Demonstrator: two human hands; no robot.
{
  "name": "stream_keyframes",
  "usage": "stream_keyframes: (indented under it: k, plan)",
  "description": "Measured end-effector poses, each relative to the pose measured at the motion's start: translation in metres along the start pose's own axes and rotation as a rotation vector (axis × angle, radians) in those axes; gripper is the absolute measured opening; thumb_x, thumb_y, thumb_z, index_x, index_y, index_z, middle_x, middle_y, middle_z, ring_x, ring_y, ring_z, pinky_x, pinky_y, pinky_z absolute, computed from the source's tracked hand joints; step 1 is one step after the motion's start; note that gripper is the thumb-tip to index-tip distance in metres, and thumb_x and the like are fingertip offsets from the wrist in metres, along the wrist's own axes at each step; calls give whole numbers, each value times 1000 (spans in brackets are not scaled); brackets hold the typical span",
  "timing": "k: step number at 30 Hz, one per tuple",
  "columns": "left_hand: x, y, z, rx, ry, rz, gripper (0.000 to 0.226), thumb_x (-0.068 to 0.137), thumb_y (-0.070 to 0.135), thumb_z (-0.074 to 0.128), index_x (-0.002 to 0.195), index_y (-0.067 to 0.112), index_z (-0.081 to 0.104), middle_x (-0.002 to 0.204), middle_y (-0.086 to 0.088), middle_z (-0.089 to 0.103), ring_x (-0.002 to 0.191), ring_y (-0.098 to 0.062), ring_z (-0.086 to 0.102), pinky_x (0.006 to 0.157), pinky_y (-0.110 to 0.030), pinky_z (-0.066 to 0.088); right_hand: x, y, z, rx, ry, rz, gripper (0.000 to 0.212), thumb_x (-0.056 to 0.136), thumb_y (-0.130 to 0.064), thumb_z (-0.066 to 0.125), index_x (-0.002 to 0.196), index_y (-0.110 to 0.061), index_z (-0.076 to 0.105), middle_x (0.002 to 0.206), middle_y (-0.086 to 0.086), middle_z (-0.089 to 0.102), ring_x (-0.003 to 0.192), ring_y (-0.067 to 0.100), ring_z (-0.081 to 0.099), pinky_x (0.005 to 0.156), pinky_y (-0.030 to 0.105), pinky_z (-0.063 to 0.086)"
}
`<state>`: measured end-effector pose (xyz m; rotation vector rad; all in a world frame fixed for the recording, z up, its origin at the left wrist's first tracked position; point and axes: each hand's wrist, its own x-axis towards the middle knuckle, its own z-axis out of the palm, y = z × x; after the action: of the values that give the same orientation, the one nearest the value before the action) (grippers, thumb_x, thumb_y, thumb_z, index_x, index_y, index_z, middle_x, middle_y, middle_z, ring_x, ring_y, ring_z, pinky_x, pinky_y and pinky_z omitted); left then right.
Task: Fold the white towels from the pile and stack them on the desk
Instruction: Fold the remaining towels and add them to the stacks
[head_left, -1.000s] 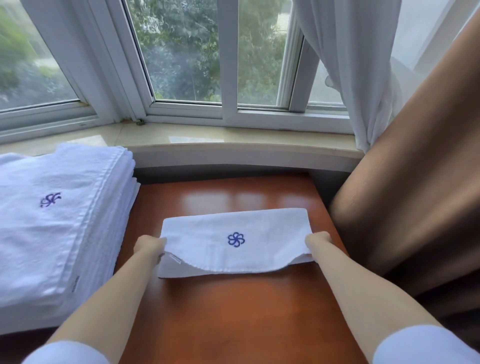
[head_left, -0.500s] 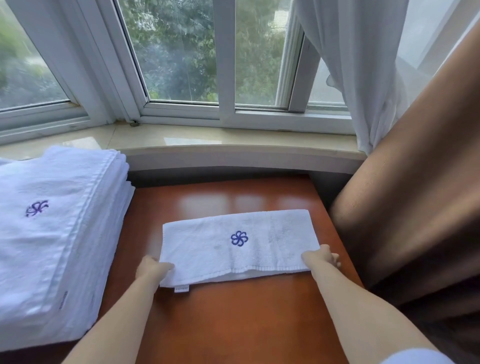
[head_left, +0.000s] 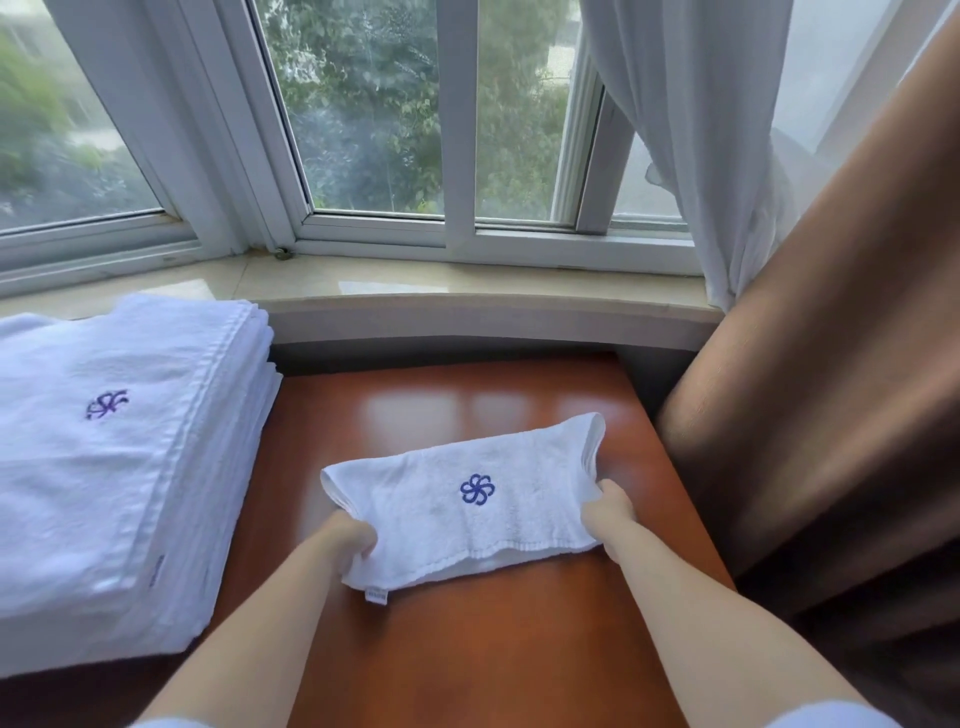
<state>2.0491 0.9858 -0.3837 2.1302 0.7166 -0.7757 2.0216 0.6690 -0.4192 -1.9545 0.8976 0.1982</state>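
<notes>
Head view: left hand grips the near-left end of the folded white towel, right hand grips its right end, fingers of both curled into the cloth & mostly hidden by it. Towel w/ blue flower mark sits mid counter, right end lifted a bit; small tag at near-left corner, text unreadable. Towel pile at left, cut off by frame edge.
</notes>
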Motion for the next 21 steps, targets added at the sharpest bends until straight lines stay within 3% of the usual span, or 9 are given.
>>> stream_keyframes:
  k: [2, 4, 10, 15, 19, 21]
  plan:
    - [-11, -6, 0, 46, 28, 17, 46, 83, -10, 45, 128, -3, 47, 123, -24, 54, 115, -40, 54, 82, -39, 49, -10, 3, -1, -12, -13, -6, 15, 83, 0, 43, 92, -7, 52, 93, 9, 58, 87, 29, 56, 73, 32, 45]
    - [-19, -11, -2, 65, 45, 42, 45, 82, -11, 44, 126, -2, 50, 116, -20, 56, 114, -38, 55, 82, -39, 51, -21, 6, -1, -30, -19, 1, 15, 84, 0, 45, 95, -8, 51, 94, 8, 57, 91, 30, 57, 76, 32, 46]
    - [-39, -23, -18, 89, 58, 102, 36, 86, -5, 44, 121, -3, 53, 121, -20, 57, 112, -33, 58, 83, -37, 52, -52, 5, 6, -39, -1, -6, 12, 83, -4, 47, 93, -10, 50, 95, 7, 58, 89, 28, 58, 75, 32, 46]
    - [-44, -42, -34, 103, -7, 178, 39, 85, -6, 40, 120, -2, 57, 120, -20, 61, 109, -33, 62, 90, -41, 54, -82, -2, 23, -105, 7, -35, 10, 82, -8, 49, 78, -16, 45, 81, 0, 53, 80, 24, 54, 69, 29, 43]
    - [-43, -56, -44, 125, -24, 192, 38, 87, -4, 39, 122, -1, 55, 119, -18, 61, 109, -33, 61, 83, -36, 53, -104, -1, 42, -137, 13, -43, 6, 85, -12, 48, 81, -16, 45, 80, -1, 52, 77, 22, 53, 68, 29, 41]
    - [-43, -60, -49, 100, -56, 169, 38, 87, -4, 39, 122, 2, 54, 113, -15, 60, 109, -34, 60, 68, -35, 54, -115, 1, 50, -128, 41, -62, 7, 85, -12, 48, 81, -15, 45, 80, -1, 52, 80, 25, 54, 69, 30, 42]
